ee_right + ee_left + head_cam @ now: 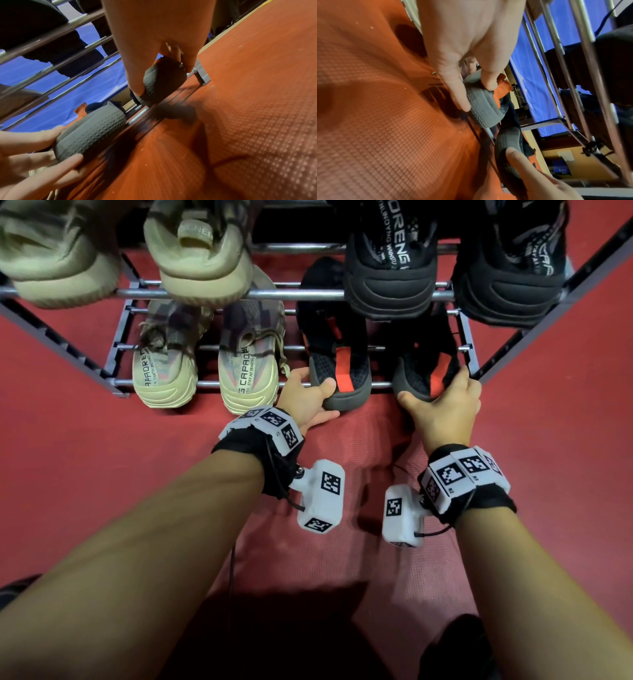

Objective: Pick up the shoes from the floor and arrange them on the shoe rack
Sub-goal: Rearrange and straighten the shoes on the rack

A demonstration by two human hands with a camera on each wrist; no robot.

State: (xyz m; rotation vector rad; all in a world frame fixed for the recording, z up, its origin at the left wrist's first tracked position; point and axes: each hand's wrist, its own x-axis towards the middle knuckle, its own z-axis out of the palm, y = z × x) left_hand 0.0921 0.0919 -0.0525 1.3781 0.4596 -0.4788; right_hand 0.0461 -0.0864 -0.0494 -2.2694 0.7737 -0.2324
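Presently the left hand (pixel 306 402) grasps the heel of the left black shoe (pixel 337 361), and the right hand (pixel 445 405) grasps the heel of its mate (pixel 424 364); both heels overhang the rack's (pixel 116 347) near bottom rail. Recommended: push both farther in evenly, soles flat across the bars, heels level with the tan pair (pixel 205 371) at left.

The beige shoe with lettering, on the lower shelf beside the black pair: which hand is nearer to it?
Left. The left hand grips the black shoe right next to the beige shoe; the right hand holds the farther black shoe.
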